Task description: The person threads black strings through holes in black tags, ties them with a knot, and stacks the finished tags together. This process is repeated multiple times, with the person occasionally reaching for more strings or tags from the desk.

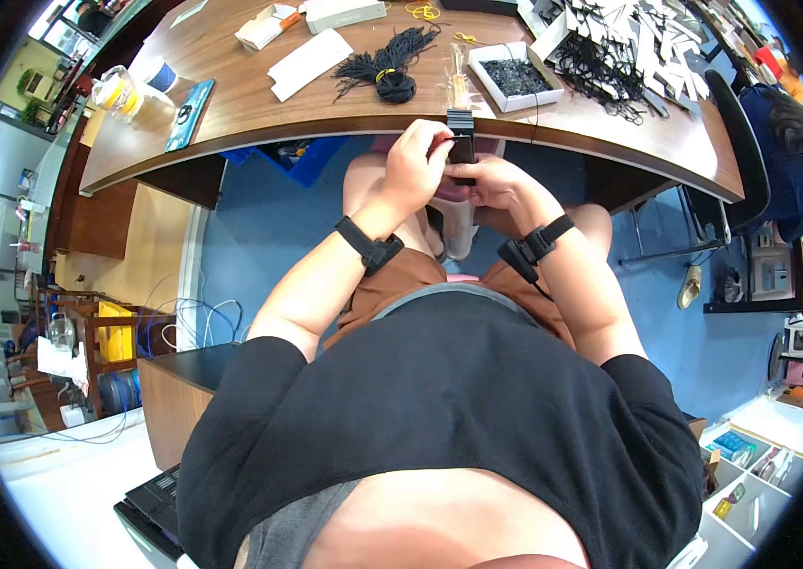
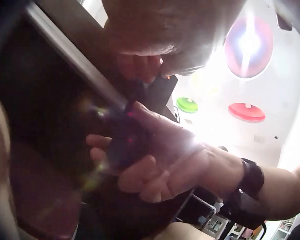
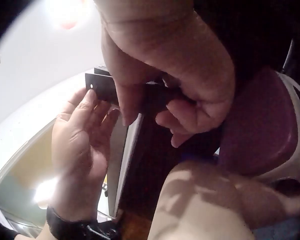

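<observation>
Strips, black, flat and stacked, sit between left hand and right hand, both pinching them, beside the counter's front edge.

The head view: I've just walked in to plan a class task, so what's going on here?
A person holds a stack of flat black pieces near the front edge of a desk. The left hand pinches it by an end with a hole; the right hand grips it farther along. On the desk lie a bundle of black cords and a white tray of small black bits.
</observation>
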